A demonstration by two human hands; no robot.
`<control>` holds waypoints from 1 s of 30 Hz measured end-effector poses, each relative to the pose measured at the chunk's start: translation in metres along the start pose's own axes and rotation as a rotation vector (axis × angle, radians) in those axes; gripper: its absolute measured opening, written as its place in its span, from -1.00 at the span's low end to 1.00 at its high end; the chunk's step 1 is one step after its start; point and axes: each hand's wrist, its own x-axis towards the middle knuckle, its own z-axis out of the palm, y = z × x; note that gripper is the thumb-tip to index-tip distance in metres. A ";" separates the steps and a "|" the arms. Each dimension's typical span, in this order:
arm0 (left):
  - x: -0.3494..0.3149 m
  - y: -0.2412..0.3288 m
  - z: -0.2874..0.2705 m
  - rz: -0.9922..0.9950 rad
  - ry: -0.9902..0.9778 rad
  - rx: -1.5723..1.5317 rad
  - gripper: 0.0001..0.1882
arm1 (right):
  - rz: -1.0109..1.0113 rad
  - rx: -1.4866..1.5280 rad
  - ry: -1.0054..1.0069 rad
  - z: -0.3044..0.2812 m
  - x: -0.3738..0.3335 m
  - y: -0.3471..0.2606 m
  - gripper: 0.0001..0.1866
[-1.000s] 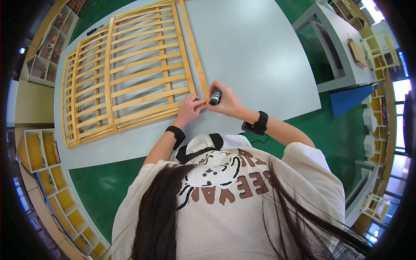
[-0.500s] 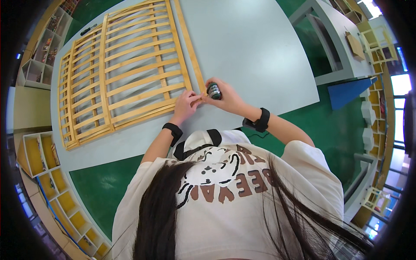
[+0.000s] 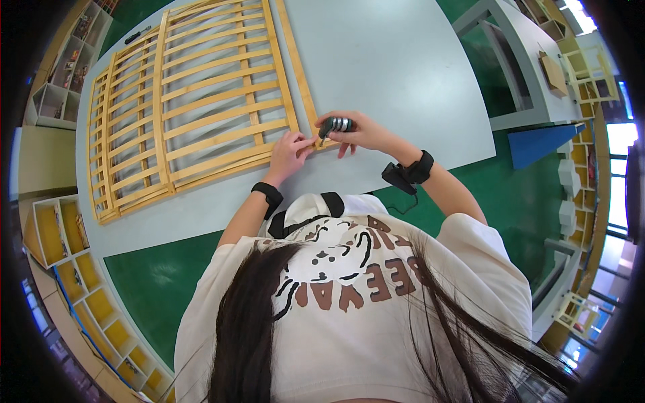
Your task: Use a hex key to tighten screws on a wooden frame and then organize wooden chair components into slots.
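Observation:
A slatted wooden frame (image 3: 159, 101) lies on the grey table, with a long wooden strip (image 3: 295, 54) along its right side. My left hand (image 3: 290, 156) is closed at the near end of that strip, thumb and fingertips pinching the wood. In my right hand (image 3: 366, 132) is a screwdriver (image 3: 338, 124) with a dark green handle and silver bands. Its handle lies tilted over the strip's near end and its tip points down at the wood there. Fingers and tool partly hide the joint, and no screw can be made out.
Another screwdriver (image 3: 138, 35) lies at the table's far left, beyond the frame. The grey tabletop (image 3: 403, 80) extends to the right of the strip. A white stand (image 3: 531, 74) and a blue panel (image 3: 545, 144) stand past the table's right edge. Shelves (image 3: 94, 289) line the left side.
My right hand has turned the screwdriver from nearly end-on to sideways, with its handle now higher and the fingers loosened below. The left hand stays at the strip's end; the view has shifted slightly.

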 end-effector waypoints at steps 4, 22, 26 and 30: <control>0.001 -0.002 0.001 0.013 0.012 0.008 -0.73 | 0.000 0.036 0.083 -0.001 0.001 0.011 -0.74; 0.000 -0.003 0.002 -0.007 -0.010 -0.010 -0.74 | -0.174 -0.192 0.108 0.003 0.002 0.002 -0.82; 0.000 -0.002 0.001 -0.011 -0.019 0.003 -0.74 | -0.174 -0.141 0.119 -0.001 -0.001 0.002 -0.84; 0.002 -0.002 -0.001 -0.011 -0.033 -0.035 -0.72 | -0.157 -0.134 0.156 -0.005 -0.007 0.003 -0.84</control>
